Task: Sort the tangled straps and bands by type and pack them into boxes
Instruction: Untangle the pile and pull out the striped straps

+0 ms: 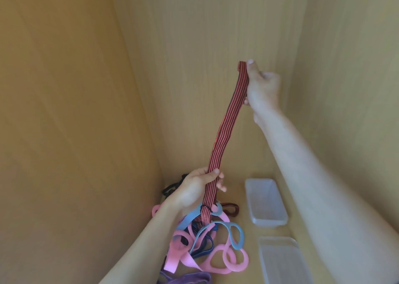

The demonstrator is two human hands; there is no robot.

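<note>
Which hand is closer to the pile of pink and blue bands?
Left. The left hand grips the striped band just above the pile; the right hand holds its top high up.

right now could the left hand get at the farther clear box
Probably, but not freely: the left hand grips the red-and-black striped band, whose lower end runs into the tangled pile. The farther clear box sits just right of it with bare surface between.

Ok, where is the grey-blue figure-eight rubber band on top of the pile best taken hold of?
At the right-hand loop of the grey-blue figure-eight rubber band, from above on the side facing the clear plastic boxes: that loop lies flat, open and uppermost, while its other end runs into the tangle.
</note>
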